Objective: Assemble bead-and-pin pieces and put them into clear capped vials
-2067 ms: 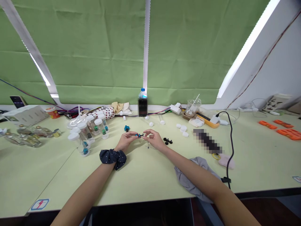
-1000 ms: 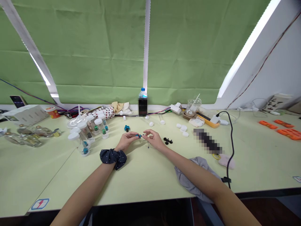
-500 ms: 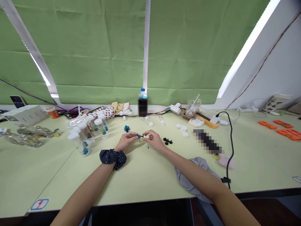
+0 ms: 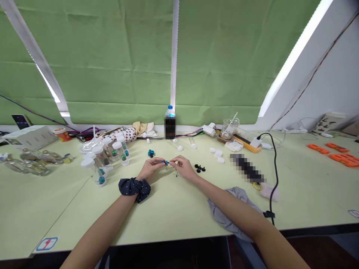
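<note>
Watching our left hand (image 4: 150, 167) and right hand (image 4: 183, 167) pinch, fingertips closed, one tiny blue plastic part (image 4: 166, 162) right of white-capped clear vials (image 4: 101, 156).

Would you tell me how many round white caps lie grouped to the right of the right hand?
3: the left cap, the middle cap, the front cap; none looks hidden.

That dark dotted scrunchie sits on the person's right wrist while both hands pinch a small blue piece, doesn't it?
Not quite: the head view shows the dark dotted scrunchie on the left wrist, not the right. The rest stands: the left hand and right hand both pinch the small blue piece.
</note>
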Tool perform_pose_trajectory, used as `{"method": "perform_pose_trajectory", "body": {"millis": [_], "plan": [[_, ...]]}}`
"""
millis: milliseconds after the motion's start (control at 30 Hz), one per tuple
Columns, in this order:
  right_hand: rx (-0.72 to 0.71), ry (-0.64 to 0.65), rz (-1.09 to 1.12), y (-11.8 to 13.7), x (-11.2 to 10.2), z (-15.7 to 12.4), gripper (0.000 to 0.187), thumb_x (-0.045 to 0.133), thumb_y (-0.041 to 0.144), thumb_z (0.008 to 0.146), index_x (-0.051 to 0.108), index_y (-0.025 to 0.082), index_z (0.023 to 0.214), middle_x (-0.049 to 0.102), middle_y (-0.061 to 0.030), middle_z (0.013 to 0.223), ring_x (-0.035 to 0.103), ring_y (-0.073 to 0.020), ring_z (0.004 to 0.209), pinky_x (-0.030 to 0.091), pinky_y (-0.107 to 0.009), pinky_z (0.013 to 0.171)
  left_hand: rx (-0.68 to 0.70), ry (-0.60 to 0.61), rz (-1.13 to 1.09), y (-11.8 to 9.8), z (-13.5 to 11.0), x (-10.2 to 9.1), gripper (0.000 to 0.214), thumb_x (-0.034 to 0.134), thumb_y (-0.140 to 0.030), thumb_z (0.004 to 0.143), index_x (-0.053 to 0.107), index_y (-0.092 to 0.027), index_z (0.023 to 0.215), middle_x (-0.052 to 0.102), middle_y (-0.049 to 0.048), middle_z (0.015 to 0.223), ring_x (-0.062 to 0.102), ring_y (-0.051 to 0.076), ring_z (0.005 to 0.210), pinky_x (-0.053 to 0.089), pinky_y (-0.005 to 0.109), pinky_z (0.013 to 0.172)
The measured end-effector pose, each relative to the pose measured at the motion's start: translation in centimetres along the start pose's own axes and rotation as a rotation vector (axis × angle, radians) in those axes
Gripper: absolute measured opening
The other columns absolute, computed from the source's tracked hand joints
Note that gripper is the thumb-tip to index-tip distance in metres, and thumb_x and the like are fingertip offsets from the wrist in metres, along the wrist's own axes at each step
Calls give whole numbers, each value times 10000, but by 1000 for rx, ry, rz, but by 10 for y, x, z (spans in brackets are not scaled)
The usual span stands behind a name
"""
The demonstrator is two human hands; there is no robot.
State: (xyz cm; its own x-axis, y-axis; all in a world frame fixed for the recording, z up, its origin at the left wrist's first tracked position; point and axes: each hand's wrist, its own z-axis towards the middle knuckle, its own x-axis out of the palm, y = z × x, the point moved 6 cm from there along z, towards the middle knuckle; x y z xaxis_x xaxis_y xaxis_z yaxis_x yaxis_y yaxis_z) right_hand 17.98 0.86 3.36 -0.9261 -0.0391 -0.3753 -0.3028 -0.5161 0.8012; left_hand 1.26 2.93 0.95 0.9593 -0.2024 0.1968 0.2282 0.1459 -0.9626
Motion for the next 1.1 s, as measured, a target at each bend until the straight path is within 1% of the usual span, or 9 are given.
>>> {"method": "perform_pose_trajectory", "body": {"millis": [233,333,400,467,667,867,1100], "plan": [[-6,0,-14,-1,0,0,261,545,418,813,686,200,841,587,-35,821,480,-102,579,395,-240,568,15,29,0,-1,0,1,271,794,-240,554,699,-134,784,714,84,828,660,215,775,470,412,851],[9,-7,13,0,0,-1,257,570,406,792,656,197,916,581,-31,866,452,-74,519,391,-227,533,3,17,-1,-2,-1,1,282,797,-249,550,698,-131,786,716,88,820,661,220,779,467,420,856],[18,-8,17,1,0,-2,296,605,395,762,621,200,984,572,-30,894,432,-61,493,386,-217,507,1,-5,-1,-3,-1,1,299,800,-265,545,698,-127,789,717,94,816,659,230,792,464,431,859],[13,-2,4,2,0,-2,320,632,374,736,599,204,1006,564,-27,904,426,-57,494,384,-209,498,-4,-14,-6,-4,-1,0,315,800,-277,542,698,-124,797,718,98,813,659,238,799,462,444,861],[-15,8,-9,2,1,-2,223,600,340,759,594,204,936,554,-25,904,424,-59,496,390,-221,517,14,-10,-2,-5,-1,1,277,798,-262,549,704,-136,777,713,80,806,653,218,778,466,431,861],[-27,4,-9,3,1,-2,227,575,389,783,612,200,903,560,-30,895,452,-75,526,395,-233,535,3,3,-4,-4,-1,2,277,799,-262,544,708,-137,774,716,78,794,654,213,779,467,414,849],[-32,-1,-28,3,1,-2,219,543,403,817,629,205,851,571,-32,868,466,-96,561,402,-247,566,14,-2,14,-5,-2,2,262,797,-260,546,710,-146,765,715,72,796,653,213,772,470,412,845]]}}
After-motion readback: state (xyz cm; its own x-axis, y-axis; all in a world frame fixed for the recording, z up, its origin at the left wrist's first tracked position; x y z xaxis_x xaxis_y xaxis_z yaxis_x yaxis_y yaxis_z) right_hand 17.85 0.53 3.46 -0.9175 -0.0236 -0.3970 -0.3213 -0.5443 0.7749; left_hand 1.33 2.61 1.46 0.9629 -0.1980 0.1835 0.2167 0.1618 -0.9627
